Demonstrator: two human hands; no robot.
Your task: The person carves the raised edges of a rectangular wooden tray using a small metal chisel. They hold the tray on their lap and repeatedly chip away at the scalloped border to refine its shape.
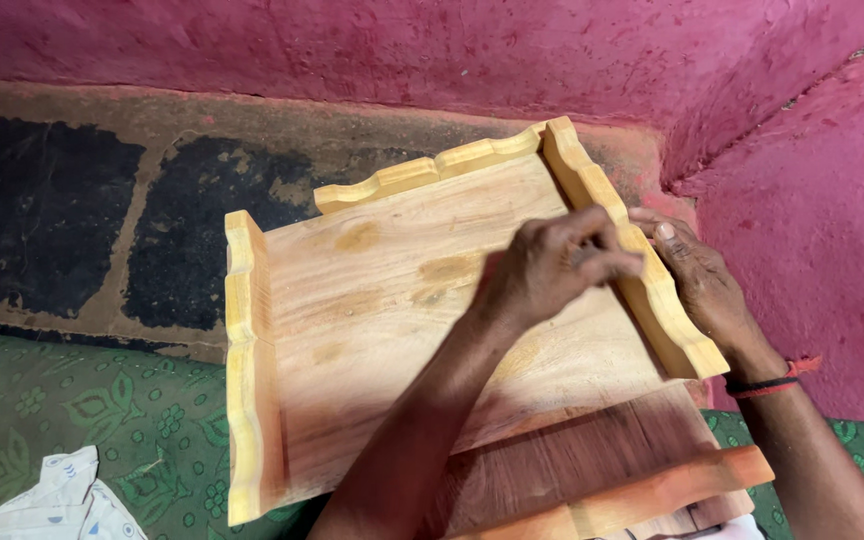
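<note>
A pale wooden tray (372, 300) with scalloped raised rails on three sides lies tilted in front of me. My left hand (552, 265) reaches across its flat board, fingers bunched together against the inner face of the right rail (652, 300); I cannot tell whether it pinches something small. My right hand (702, 285) grips that same rail from the outside, thumb on top. A red and black band circles my right wrist.
Darker reddish wooden boards (602, 470) lie under the tray's near edge. A green patterned cloth (72, 420) covers the surface below, with a crumpled white cloth (62, 500) at the lower left. Rough pink walls (452, 50) close in behind and to the right.
</note>
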